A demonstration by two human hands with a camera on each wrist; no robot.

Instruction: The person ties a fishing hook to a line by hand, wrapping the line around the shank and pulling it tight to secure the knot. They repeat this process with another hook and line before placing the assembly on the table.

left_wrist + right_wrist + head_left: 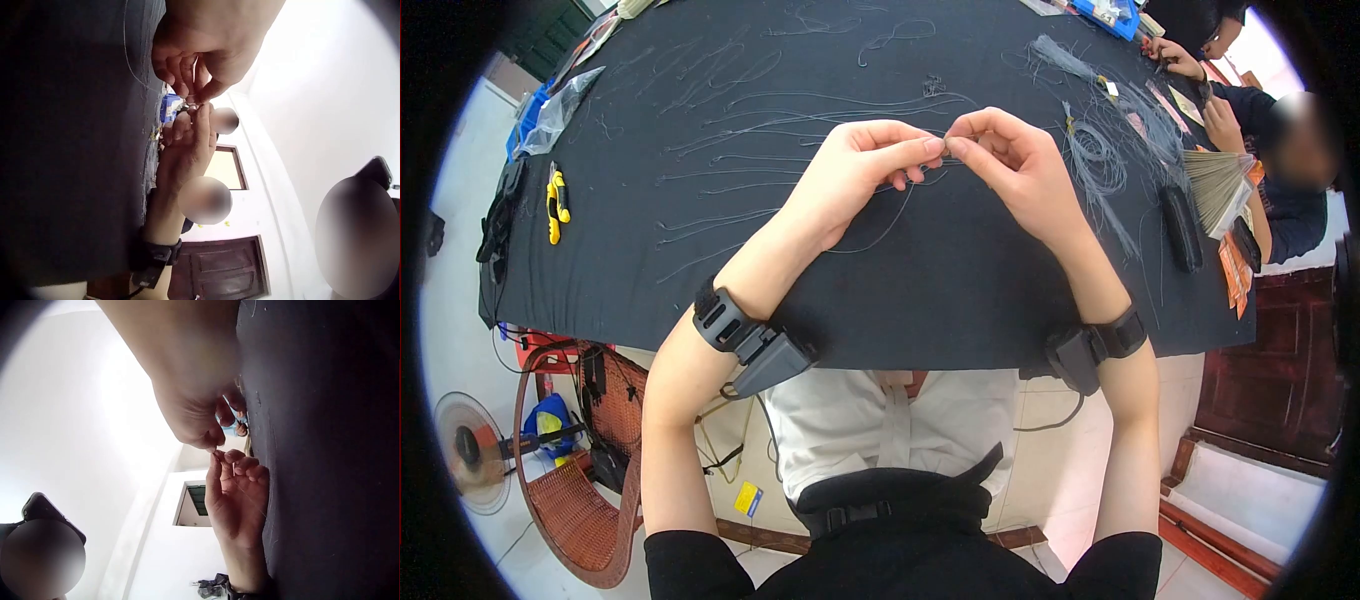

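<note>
Above the black cloth, the left hand (870, 165) and the right hand (1015, 165) meet at their fingertips. Each pinches thumb against index finger on a thin line, at a spot too small to make out. A strand of line (908, 205) hangs below the left hand and curves over the cloth. In the left wrist view a thin line (128, 59) loops out from the left hand (209, 47), with the right hand (187, 147) opposite. The right wrist view has the right hand (194, 406) touching fingertips with the left hand (237, 503), line crossing its palm.
Cut lines (735, 188) lie in rows on the black cloth (900, 310). Yellow pliers (557, 203) are at the left, near a plastic bag (565, 110). Coiled line (1092, 155), a black case (1180, 228) and a stack of strips (1220, 190) lie right, beside other people.
</note>
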